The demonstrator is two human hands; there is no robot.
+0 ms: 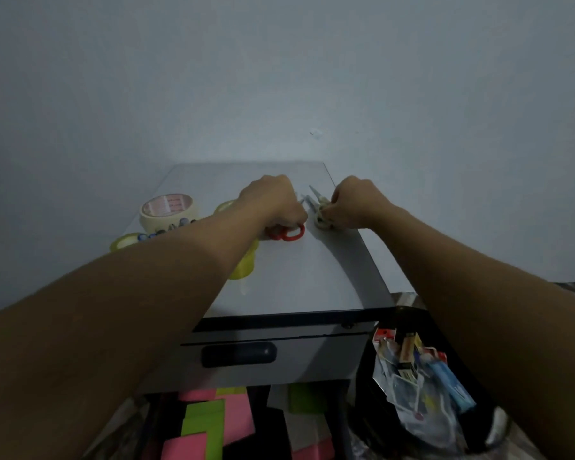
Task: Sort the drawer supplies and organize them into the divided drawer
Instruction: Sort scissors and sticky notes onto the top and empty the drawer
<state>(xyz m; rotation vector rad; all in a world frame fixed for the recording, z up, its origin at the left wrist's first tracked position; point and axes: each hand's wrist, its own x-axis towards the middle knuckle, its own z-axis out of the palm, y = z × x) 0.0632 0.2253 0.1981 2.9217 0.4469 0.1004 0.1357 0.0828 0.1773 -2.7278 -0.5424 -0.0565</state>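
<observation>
Starting at the left of the frame, two translucent yellow-green tape rolls (123, 244) lie on the smooth grey cabinet top (312, 277). One is at its left edge, and the other is half hidden under the left forearm. Just behind the first sits a fat cream masking tape roll (168, 210) with red print inside its core, and a row of small beads too blurred to identify runs along its front. Toward the middle, the left hand (273, 204) has its fingers curled down around the red scissors (287, 233), whose glossy plastic loops poke out below the knuckles. Just beside it, the right hand (352, 200) pinches the pale scissors (319, 210) with bent fingers, their thin pointed blades aimed at the wall. Both pairs rest on the far part of the top. Below the front edge, the grey drawer (312, 356) is closed and has a dark oblong handle (239, 354). Under it, pink and lime blocks (201, 423) lie in a dark space. At the lower right stands a round black bin (409, 312) lined with a crinkled clear plastic bag (422, 423). The bag holds a red-and-white packet (384, 335), a blue packet (452, 385) and other wrappers.
</observation>
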